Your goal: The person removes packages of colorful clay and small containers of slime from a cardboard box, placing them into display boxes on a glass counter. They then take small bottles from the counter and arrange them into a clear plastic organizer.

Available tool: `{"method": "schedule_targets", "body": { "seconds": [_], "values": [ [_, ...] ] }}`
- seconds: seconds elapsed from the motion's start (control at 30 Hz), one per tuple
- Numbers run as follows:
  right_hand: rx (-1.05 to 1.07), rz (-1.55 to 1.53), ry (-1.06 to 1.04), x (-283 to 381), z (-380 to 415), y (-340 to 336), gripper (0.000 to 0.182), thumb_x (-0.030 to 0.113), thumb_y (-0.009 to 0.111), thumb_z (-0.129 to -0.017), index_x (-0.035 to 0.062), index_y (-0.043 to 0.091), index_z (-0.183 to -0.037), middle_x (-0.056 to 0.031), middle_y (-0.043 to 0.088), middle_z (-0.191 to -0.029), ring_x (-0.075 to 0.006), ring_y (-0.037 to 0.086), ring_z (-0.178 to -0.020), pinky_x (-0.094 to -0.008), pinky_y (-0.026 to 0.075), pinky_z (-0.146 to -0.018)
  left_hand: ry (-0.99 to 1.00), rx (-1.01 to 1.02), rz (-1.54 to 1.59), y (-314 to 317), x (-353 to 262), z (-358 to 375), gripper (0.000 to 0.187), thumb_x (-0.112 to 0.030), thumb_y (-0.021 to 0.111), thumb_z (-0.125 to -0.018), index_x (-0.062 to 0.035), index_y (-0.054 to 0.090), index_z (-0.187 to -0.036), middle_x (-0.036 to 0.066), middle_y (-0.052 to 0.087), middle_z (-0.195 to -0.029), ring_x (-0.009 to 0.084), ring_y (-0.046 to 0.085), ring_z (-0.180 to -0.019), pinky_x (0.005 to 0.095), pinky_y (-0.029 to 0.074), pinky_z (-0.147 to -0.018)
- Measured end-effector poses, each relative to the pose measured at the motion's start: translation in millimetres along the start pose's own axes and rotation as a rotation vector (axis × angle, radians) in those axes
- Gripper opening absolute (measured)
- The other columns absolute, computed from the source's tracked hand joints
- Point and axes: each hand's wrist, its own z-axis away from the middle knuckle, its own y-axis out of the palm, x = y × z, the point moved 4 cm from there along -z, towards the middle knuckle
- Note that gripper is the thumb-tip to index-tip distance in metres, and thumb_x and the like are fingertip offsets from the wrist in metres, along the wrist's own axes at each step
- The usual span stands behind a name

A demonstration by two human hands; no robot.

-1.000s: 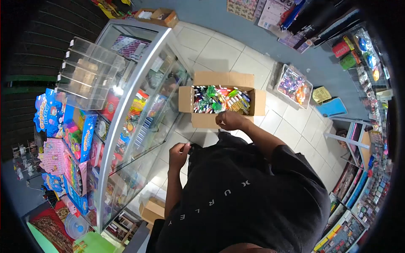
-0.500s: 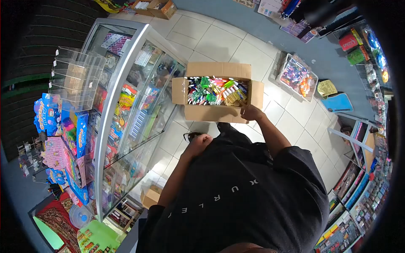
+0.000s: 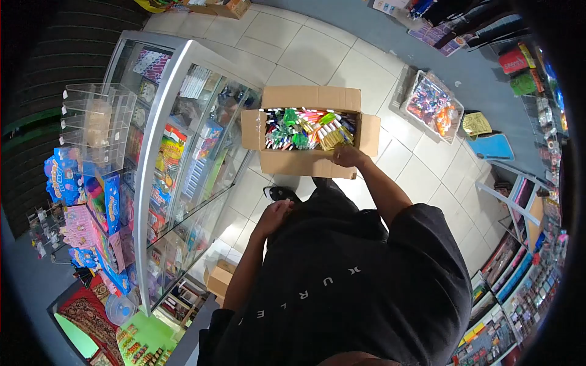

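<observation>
An open cardboard box [image 3: 308,163] stands on the floor, its flaps folded outward. Inside lie many pens and markers [image 3: 311,129], white-capped, red, green and yellow; a gold-coloured bundle [image 3: 331,141] is at the near right. My right hand [image 3: 348,156] is over the box's near right edge, beside that bundle. Its fingers look curled, but their tips are hard to see, and I cannot make out what is in them. My left hand [image 3: 278,211] hangs near my left thigh, fingers loosely bent and apart, holding nothing.
A glass display case [image 3: 201,146] stands on the left, with clear acrylic racks [image 3: 101,122] and toy packs on top. A white basket [image 3: 432,105] of small packets sits to the right, near a blue tray [image 3: 491,147]. Stocked shelves [image 3: 506,274] line the right side.
My right hand has moved a little left and toward the box's inside. My left hand has shifted slightly left and down in view. The whole view has shifted slightly.
</observation>
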Motion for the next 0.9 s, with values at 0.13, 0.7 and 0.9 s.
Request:
{"method": "schedule_targets", "body": {
  "seconds": [0.13,0.7,0.9],
  "values": [
    [0.008,-0.076,0.003,-10.1,-19.0,12.2,0.025,0.031,0.062,-0.086,0.0081,0.071,-0.093,-0.0157,0.072,-0.095,-0.0342,0.07,-0.091,-0.0449,0.055,-0.08,-0.022,-0.112,0.045,-5.9,3.6,-3.0,0.04,-0.037,0.057,-0.102,-0.0021,0.064,-0.121,0.008,0.07,-0.096,0.0144,0.065,-0.077,0.0292,0.052,-0.071],
    [-0.219,-0.357,0.273,-54.3,-34.6,42.0,0.018,0.022,0.069,-0.08,0.0056,0.069,-0.087,-0.0079,0.07,-0.074,-0.0182,0.069,-0.069,-0.0354,0.055,-0.064,-0.289,-0.256,0.065,-28.5,86.3,17.8,0.044,-0.039,0.062,-0.098,-0.0029,0.061,-0.123,0.011,0.071,-0.099,0.0175,0.068,-0.078,0.032,0.054,-0.07],
    [-0.319,-0.296,0.258,-61.2,-45.6,26.4,0.016,0.019,0.067,-0.08,0.0048,0.068,-0.087,-0.0119,0.07,-0.079,-0.024,0.07,-0.072,-0.0366,0.055,-0.065,-0.377,-0.31,0.141,-31.8,165.3,41.4,0.039,-0.033,0.066,-0.097,-0.0004,0.062,-0.12,0.012,0.071,-0.095,0.018,0.068,-0.079,0.0307,0.056,-0.068]
  ]
}}
